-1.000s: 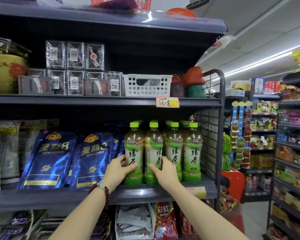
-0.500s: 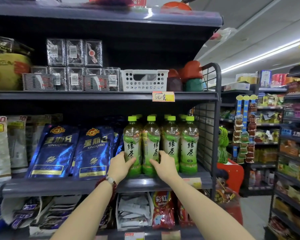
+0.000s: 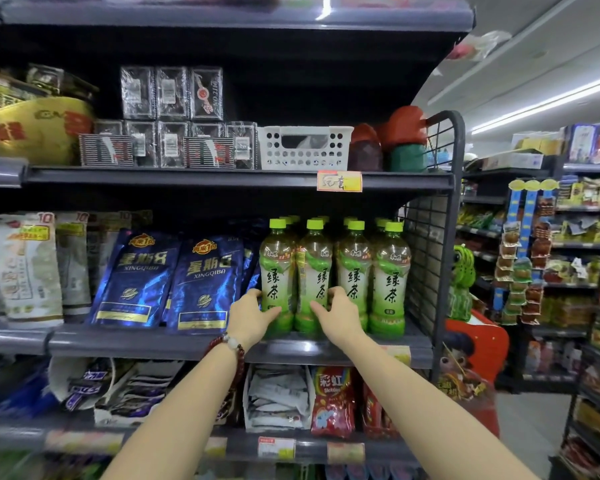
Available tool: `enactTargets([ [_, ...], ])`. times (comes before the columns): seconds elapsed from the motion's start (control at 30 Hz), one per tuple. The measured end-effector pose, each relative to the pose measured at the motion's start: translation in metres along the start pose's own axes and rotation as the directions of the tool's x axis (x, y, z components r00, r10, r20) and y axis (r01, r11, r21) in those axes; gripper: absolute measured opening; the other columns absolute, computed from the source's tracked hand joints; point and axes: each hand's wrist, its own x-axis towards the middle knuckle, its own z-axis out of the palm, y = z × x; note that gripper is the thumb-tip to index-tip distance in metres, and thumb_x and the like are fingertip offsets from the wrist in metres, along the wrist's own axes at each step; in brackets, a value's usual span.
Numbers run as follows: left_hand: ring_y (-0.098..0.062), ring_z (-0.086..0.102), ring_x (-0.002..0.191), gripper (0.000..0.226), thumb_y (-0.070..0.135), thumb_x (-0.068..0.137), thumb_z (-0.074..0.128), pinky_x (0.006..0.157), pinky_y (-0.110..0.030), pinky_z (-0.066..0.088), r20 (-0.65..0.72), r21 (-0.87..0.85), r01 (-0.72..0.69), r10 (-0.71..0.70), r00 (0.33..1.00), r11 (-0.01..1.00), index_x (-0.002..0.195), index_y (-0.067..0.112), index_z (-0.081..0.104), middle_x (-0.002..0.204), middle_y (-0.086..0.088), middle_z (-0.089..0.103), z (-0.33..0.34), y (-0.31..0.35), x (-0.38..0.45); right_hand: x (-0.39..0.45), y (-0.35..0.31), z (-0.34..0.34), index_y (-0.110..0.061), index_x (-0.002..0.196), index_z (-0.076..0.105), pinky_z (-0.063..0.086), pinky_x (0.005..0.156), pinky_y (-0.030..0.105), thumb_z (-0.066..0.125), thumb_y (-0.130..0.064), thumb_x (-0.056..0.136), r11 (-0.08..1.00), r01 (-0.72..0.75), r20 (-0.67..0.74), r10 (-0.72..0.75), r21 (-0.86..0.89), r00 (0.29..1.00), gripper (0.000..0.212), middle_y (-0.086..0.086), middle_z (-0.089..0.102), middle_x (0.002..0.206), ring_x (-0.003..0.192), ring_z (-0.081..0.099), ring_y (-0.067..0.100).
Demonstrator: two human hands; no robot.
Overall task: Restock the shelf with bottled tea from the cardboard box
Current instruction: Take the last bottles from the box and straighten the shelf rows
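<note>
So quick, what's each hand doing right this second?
Left hand: fingers curled round the leftmost front tea bottle, holding it.
Right hand: gripping the second front tea bottle low on its label.

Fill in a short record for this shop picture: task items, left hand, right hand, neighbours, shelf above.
task items: green tea bottles, upright in rows, right end of shelf
left hand: grips leftmost front bottle
right hand: grips second front bottle
neighbours: blue pouches to the left
shelf above: white basket
</note>
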Motion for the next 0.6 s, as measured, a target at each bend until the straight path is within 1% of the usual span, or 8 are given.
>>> enactTargets([
  [0.03, -0.028, 0.051, 0.122, 0.064, 0.027, 0.083, 0.067, 0.100, -0.034, 0.042, 0.001, -0.006, -0.005, 0.005, 1.000, 1.000, 0.137, 0.005, 0.040, 0.135, -0.014, 0.053, 0.000, 0.000, 0.004, 0.002, 0.000, 0.001, -0.009, 0.143, 0.029, 0.044, 0.092, 0.033, 0.055, -0.030, 0.093, 1.000, 0.001, 0.019, -0.001, 0.007, 1.000, 0.060, 0.016, 0.044, 0.142, 0.114, 0.053, 0.025],
  [0.1, -0.026, 0.050, 0.122, 0.065, 0.027, 0.083, 0.067, 0.095, -0.029, 0.041, 0.009, -0.016, -0.019, 0.019, 1.000, 1.000, 0.138, 0.006, 0.038, 0.136, -0.012, 0.052, 0.002, 0.001, 0.010, 0.004, -0.001, 0.003, -0.011, 0.148, 0.018, 0.036, 0.106, 0.038, 0.053, -0.031, 0.094, 1.000, 0.001, 0.065, -0.001, -0.002, 0.998, 0.067, 0.015, 0.033, 0.151, 0.135, 0.038, 0.030],
  [0.13, -0.025, 0.051, 0.121, 0.064, 0.026, 0.083, 0.067, 0.092, -0.027, 0.040, 0.012, -0.025, -0.024, 0.024, 1.000, 0.999, 0.138, 0.007, 0.039, 0.135, -0.012, 0.052, 0.003, 0.001, 0.011, 0.005, 0.000, 0.004, -0.011, 0.149, 0.015, 0.032, 0.110, 0.040, 0.052, -0.031, 0.095, 1.000, -0.001, 0.075, 0.000, 0.002, 0.997, 0.069, 0.013, 0.029, 0.153, 0.139, 0.032, 0.030],
  [0.2, -0.024, 0.051, 0.120, 0.063, 0.024, 0.081, 0.070, 0.092, -0.027, 0.041, 0.001, -0.081, -0.017, 0.017, 1.000, 0.997, 0.135, 0.007, 0.042, 0.132, -0.012, 0.054, 0.007, -0.001, 0.013, 0.007, 0.000, 0.008, -0.010, 0.149, 0.016, 0.029, 0.111, 0.040, 0.053, -0.029, 0.094, 1.000, -0.005, 0.049, 0.004, 0.021, 0.999, 0.069, 0.013, 0.028, 0.154, 0.141, 0.029, 0.030],
  [0.3, -0.025, 0.054, 0.117, 0.066, 0.026, 0.075, 0.075, 0.100, -0.036, 0.045, -0.046, -0.123, -0.009, 0.004, 0.999, 0.992, 0.131, 0.007, 0.047, 0.126, -0.013, 0.058, 0.009, -0.003, 0.013, 0.007, -0.003, 0.015, -0.007, 0.145, 0.026, 0.039, 0.103, 0.038, 0.059, -0.027, 0.091, 0.999, -0.027, -0.068, 0.029, 0.025, 0.997, 0.066, 0.017, 0.042, 0.144, 0.132, 0.042, 0.031],
  [0.37, -0.025, 0.054, 0.117, 0.069, 0.029, 0.074, 0.077, 0.100, -0.039, 0.045, -0.048, -0.118, -0.019, 0.013, 0.999, 0.993, 0.132, 0.007, 0.047, 0.125, -0.013, 0.059, 0.008, -0.005, 0.014, 0.005, -0.004, 0.020, -0.008, 0.139, 0.033, 0.044, 0.089, 0.033, 0.064, -0.028, 0.088, 0.999, -0.043, -0.151, 0.045, 0.022, 0.987, 0.063, 0.017, 0.051, 0.132, 0.120, 0.051, 0.031],
  [0.43, -0.025, 0.055, 0.116, 0.068, 0.029, 0.073, 0.077, 0.100, -0.038, 0.046, -0.045, -0.120, -0.030, 0.025, 0.999, 0.992, 0.131, 0.007, 0.048, 0.125, -0.013, 0.059, 0.008, -0.006, 0.014, 0.002, -0.002, 0.025, -0.008, 0.135, 0.038, 0.040, 0.077, 0.027, 0.064, -0.030, 0.087, 0.999, -0.039, -0.202, 0.035, -0.014, 0.979, 0.059, 0.016, 0.056, 0.124, 0.112, 0.055, 0.028],
  [0.6, -0.023, 0.057, 0.113, 0.063, 0.028, 0.073, 0.078, 0.097, -0.035, 0.048, -0.050, -0.150, -0.046, 0.039, 0.998, 0.988, 0.127, 0.008, 0.051, 0.122, -0.012, 0.061, 0.009, -0.008, 0.014, 0.000, 0.001, 0.030, -0.005, 0.129, 0.044, 0.040, 0.073, 0.025, 0.066, -0.034, 0.086, 0.999, -0.031, -0.278, 0.028, -0.008, 0.960, 0.057, 0.014, 0.061, 0.116, 0.102, 0.059, 0.025],
])
